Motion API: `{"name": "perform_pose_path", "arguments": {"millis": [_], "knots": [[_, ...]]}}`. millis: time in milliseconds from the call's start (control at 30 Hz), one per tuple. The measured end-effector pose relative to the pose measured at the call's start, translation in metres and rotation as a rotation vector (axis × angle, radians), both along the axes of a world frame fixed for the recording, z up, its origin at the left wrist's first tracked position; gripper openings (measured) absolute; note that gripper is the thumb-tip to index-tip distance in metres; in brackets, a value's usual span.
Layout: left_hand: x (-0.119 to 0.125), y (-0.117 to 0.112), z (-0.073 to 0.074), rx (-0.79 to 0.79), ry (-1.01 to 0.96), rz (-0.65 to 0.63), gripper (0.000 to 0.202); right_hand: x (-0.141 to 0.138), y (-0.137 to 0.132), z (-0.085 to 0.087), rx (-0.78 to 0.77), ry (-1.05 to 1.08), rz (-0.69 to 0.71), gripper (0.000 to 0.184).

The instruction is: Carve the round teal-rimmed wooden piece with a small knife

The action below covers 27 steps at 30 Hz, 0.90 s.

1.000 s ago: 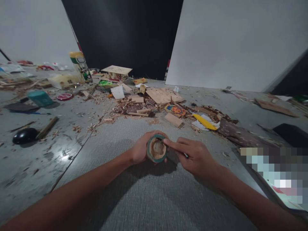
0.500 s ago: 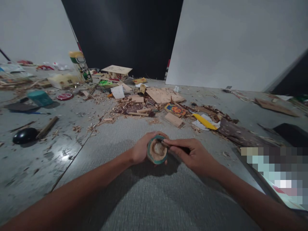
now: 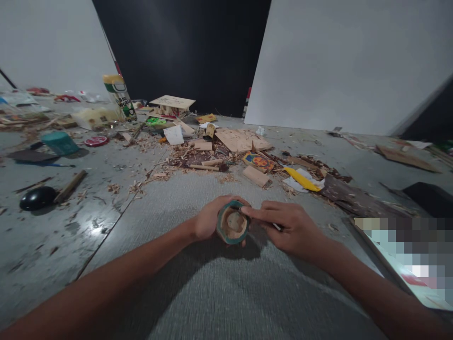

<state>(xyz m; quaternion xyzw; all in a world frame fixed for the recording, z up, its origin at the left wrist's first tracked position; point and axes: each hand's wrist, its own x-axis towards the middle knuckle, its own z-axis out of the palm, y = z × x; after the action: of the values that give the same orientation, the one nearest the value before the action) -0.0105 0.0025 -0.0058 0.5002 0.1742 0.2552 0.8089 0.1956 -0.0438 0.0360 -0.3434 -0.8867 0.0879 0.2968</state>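
My left hand (image 3: 209, 222) is wrapped round the far and left sides of a small round bowl (image 3: 222, 232), some of its fingers showing beneath. The bowl has a teal rim and a rough tan hollow with a paler round patch at its bottom, and it tilts towards me. In my right hand (image 3: 283, 222) is a slim dark tool, mostly hidden by the fingers. Its tip meets the bowl's inner wall near the upper right rim, with the index finger stretched along it. The exact kind of tool cannot be made out.
Wood shavings and scraps lie beyond the hands, with a plywood piece (image 3: 240, 140) and a yellow-handled tool (image 3: 302, 179). To the left are a black rounded object (image 3: 37, 198), a teal block (image 3: 59, 142) and a bottle (image 3: 121, 99). A screen, partly pixelated, lies at right.
My right hand has shifted slightly and its fingers are curled more, the index finger now lying further over the bowl's rim. The bowl is turned slightly in my left hand.
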Motion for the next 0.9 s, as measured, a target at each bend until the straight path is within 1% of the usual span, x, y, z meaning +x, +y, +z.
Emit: {"name": "perform_pose_path", "arguments": {"millis": [133,267,367,467,533,633,700,767,800,900], "knots": [[0.0,0.001,0.001,0.008,-0.017,-0.01,0.051,0.003,0.001,0.002,-0.118,0.024,-0.002,0.034],[0.0,0.001,0.004,0.018,0.033,-0.061,0.053,0.007,0.003,0.012,-0.041,-0.116,0.022,0.038],[0.0,0.001,0.007,0.007,0.077,-0.083,0.047,0.01,0.004,0.024,-0.112,-0.151,0.052,0.039],[-0.002,0.002,0.009,-0.028,0.123,-0.156,0.046,0.011,0.005,0.034,-0.155,-0.181,0.062,0.037],[-0.003,0.003,0.011,-0.05,0.166,-0.215,0.049,0.01,0.004,0.037,-0.165,-0.202,0.059,0.035],[-0.004,0.004,0.014,-0.056,0.18,-0.233,0.048,0.01,0.003,0.036,-0.152,-0.209,0.05,0.037],[-0.005,0.006,0.016,-0.053,0.182,-0.265,0.048,0.011,0.002,0.034,-0.067,-0.254,0.057,0.039],[-0.005,0.007,0.016,-0.028,0.196,-0.268,0.049,0.011,0.002,0.032,0.011,-0.305,0.075,0.041],[-0.004,0.007,0.016,-0.011,0.203,-0.251,0.049,0.011,0.002,0.031,0.009,-0.307,0.087,0.041],[-0.004,0.006,0.016,0.046,0.209,-0.188,0.044,0.009,0.002,0.031,-0.091,-0.249,0.131,0.04]]}}
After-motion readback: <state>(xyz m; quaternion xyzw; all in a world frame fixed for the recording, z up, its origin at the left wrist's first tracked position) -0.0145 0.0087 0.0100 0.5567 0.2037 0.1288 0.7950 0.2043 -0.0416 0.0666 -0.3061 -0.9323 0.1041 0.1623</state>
